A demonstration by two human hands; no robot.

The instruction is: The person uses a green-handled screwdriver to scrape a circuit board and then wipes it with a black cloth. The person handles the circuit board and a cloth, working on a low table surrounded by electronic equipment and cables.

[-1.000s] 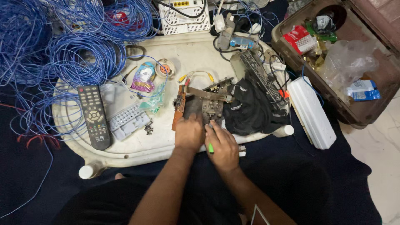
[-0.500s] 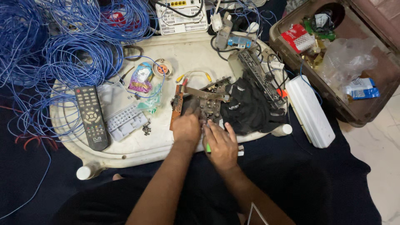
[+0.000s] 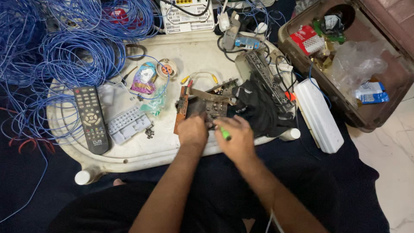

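On a scuffed, off-white plastic worktop [image 3: 142, 151] with rounded corners, both hands meet over a bare brown circuit board [image 3: 202, 108], a flat rectangular assembly studded with small metal and dark components, with a thin copper-brown strip along its left edge whose long axis runs away from the person, tilted slightly to the right. It lies near the middle of the worktop, just left of a crumpled black cloth [image 3: 258, 110]. The left hand [image 3: 192, 131] rests on the near edge of the board, fingers curled down onto it; whether they pinch anything cannot be told. The right hand [image 3: 238, 140] is closed around a slim tool with a bright green handle [image 3: 225, 133], which points up and to the left toward the board. Yellow- and red-tipped wires [image 3: 198, 77] arc from the far end of the board. To the left lie a glossy black remote control [image 3: 90, 118], lengthwise toward the person, and a grey ribbed plastic piece [image 3: 127, 124]. Coils of thin blue cable [image 3: 64, 56] spill over the left side. At the right stand a smooth white oblong box [image 3: 318, 115] and an open brown case [image 3: 371, 123] holding a crinkled clear plastic bag [image 3: 358, 64].
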